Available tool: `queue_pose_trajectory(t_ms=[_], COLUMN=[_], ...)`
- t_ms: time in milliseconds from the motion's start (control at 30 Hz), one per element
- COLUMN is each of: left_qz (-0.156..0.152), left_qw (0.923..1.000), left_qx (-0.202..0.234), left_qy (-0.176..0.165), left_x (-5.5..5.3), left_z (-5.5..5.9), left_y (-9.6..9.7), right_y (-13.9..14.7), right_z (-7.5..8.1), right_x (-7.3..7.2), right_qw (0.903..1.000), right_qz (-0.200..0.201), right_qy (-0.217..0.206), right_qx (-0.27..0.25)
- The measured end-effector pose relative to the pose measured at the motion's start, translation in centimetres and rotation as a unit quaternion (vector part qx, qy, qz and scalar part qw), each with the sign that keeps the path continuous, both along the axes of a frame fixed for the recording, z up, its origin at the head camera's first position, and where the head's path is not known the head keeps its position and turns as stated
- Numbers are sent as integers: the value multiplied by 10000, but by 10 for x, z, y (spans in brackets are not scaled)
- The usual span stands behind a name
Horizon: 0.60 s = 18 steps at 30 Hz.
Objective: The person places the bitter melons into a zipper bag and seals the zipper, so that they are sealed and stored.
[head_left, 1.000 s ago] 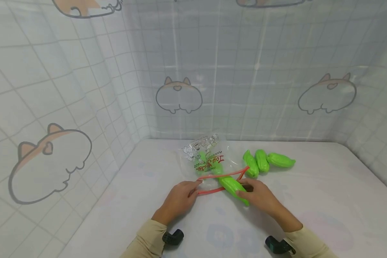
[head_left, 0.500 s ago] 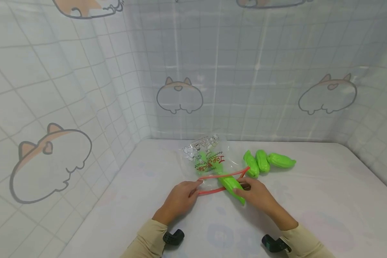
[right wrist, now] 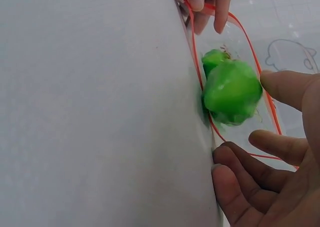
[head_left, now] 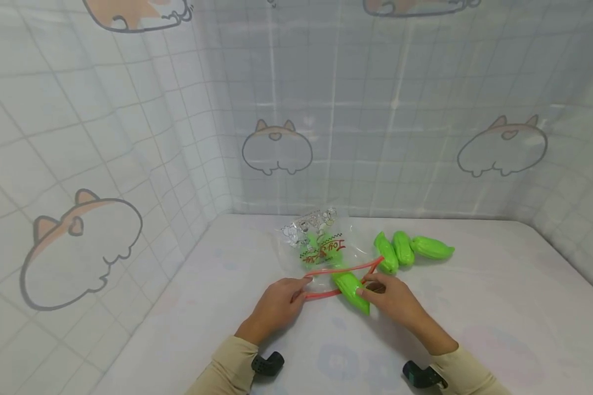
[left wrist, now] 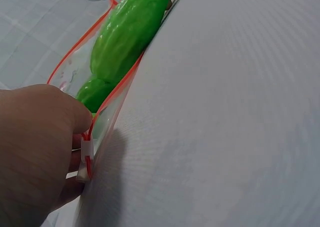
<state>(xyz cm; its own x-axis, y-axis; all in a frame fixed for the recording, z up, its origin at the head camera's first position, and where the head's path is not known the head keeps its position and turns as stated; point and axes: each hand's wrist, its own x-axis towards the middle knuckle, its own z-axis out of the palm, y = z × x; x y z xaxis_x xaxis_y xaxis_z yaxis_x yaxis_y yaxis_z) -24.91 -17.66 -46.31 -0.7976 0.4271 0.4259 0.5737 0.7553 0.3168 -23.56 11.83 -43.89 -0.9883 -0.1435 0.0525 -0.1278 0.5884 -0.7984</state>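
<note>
Slightly, the green gourd (head_left: pixel 350 286) shifts toward nine o'clock, seemingly lying straighter through the mouth of the bag (head_left: pixel 321 295), which the left hand (head_left: pixel 277 304) pinches while the loosely spread right hand (head_left: pixel 396 300) touches the gourd

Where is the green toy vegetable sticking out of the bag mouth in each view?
Head: the green toy vegetable lies below and slightly right of centre.
Left wrist: top, left of centre.
Right wrist: right of centre, near mid-height.
Landmark in all three: the red bag edge.
</note>
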Motion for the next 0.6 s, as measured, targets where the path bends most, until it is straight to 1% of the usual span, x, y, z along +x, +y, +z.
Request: queue_pose_trajectory(t_ms=[133,267,367,467,600], left_qz=[-1,18,33,26,12], left_qw=[10000,9999,9999,9999,9999], left_qx=[-38,-58,-67,-64,-49], left_qy=[6,115,134,127,152], left_x=[0,1,1,1,1], left_z=[1,0,1,2,2], left_y=[-2,-2,-1,0,0], right_y=[-2,-1,0,2,5], right_z=[2,2,2,2,2], right_x=[2,3,4,5,10], right_qw=[10000,9998,9997,9989,9943], right_qz=[63,140,89,90,254], right_qy=[48,132,239,468,1033], right_qx=[-49,-60,-64,-46,107])
